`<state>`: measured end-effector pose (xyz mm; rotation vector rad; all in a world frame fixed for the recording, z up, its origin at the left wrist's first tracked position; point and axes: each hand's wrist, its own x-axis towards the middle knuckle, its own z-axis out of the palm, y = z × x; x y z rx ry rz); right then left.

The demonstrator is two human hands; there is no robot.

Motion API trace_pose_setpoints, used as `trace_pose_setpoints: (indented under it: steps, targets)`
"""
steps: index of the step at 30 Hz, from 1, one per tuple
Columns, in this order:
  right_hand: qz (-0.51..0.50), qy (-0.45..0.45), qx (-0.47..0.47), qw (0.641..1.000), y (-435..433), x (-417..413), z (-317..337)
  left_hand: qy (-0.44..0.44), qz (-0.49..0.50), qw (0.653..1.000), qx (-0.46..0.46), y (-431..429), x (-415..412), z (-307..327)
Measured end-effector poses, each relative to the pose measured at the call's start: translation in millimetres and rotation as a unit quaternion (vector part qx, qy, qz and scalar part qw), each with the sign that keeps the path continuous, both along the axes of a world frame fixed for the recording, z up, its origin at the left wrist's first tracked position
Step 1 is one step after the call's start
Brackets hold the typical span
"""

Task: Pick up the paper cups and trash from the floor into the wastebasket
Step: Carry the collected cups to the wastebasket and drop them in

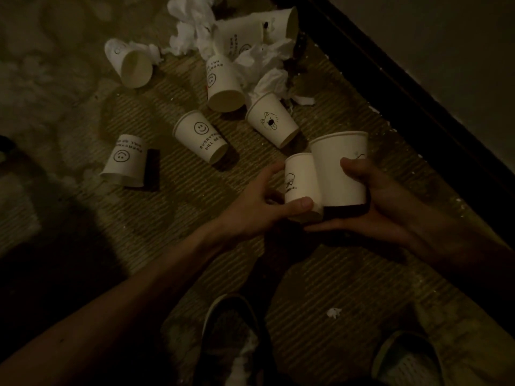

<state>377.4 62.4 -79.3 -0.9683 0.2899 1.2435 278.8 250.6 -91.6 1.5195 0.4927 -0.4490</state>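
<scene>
small cup point(300, 176) in left grip point(259, 203) touches bigger cup point(338, 165) in right grip point(381, 207).

Reckoned from the left hand point(259, 201) and right hand point(381, 201) (each curled round a cup, the small cup point(299, 179) touching the taller cup point(340, 165)). Blocked at twelve o'clock by the dog cup point(271, 122), on its side just beyond. Crowded at eleven by the smiley cup point(200, 136) and, farther out, a tipped cup point(224, 84) amid crumpled tissue point(192, 23). Shut off from one through four o'clock by the dark baseboard point(404, 107). Open at nine o'clock across bare ribbed mat point(195, 207), as far as the far-left cup point(122, 161) with a black block point(152, 168) just beside it. Narrowly open between smiley cup and dog cup. Hemmed at six by two shoes point(237, 330), a paper scrap point(333, 312) between.
</scene>
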Motion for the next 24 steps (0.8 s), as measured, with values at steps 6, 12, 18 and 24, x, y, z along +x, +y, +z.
trace_pose_setpoints:
  steps: [6,12,18,24]
  targets:
    - [0.012,0.004,-0.022,1.0,5.1,5.7,-4.5,-0.003,-0.068,0.997,0.043,11.7,9.2,2.0]
    - [-0.029,-0.011,-0.048,0.998,6.7,16.4,-5.9,0.003,0.097,0.986,0.138,30.5,43.4,0.0]
    - [-0.059,-0.015,-0.051,0.997,3.0,26.6,-6.8,-0.025,0.173,0.967,0.185,40.2,86.5,-15.8]
    - [-0.069,-0.023,-0.054,0.996,-3.7,29.6,-10.6,0.009,0.208,0.961,0.18,42.6,108.0,-31.1]
